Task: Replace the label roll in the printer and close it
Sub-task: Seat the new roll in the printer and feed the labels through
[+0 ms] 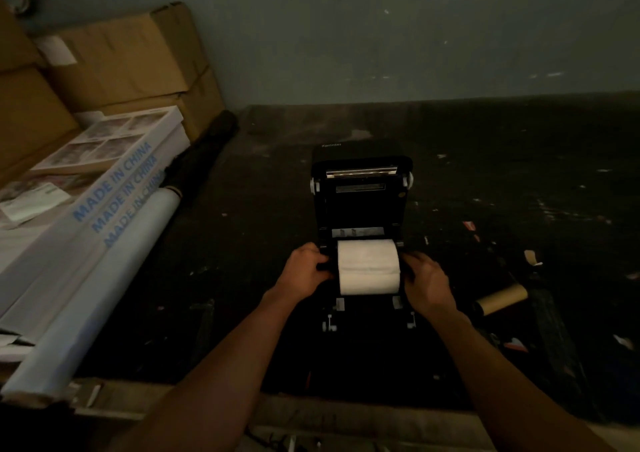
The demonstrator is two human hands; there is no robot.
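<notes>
A black label printer (pixel 362 205) stands on a dark surface with its lid raised toward the back. A white label roll (pixel 368 267) lies in its open bay. My left hand (pixel 304 268) is against the roll's left end, fingers curled around the black holder there. On the right end rests my right hand (pixel 427 280), fingers closed at the holder in the same way. An empty brown cardboard core (pixel 502 299) lies on the surface to the right of the printer.
Brown cardboard boxes (pixel 114 63) are stacked at the back left. White boxes printed "MADE IN CHINA" (pixel 114 188) and a long pale roll (pixel 93 295) lie along the left side. Paper scraps (pixel 531 255) dot the dark surface on the right. A wall stands behind.
</notes>
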